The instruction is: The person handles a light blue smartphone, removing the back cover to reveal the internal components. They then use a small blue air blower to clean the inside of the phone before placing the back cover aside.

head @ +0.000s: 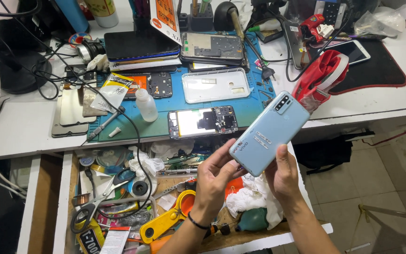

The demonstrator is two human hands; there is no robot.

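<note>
Blue rubbery mat (252, 110) behind; hands (214, 176) (283, 174) grip glossy pale-blue phone (269, 134).

One head-worn view, steeply down and forward over cluttered workbench (34, 127) and open drawer (66, 188), fairly near.

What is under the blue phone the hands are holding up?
Under the blue phone: white cloth and a green bulb in the open drawer. The hands cover whatever else lies there.

We hold a pale blue phone (269, 133) back-up in our left hand (215, 176) and right hand (284, 175), above the cluttered open drawer (66, 197).
</note>
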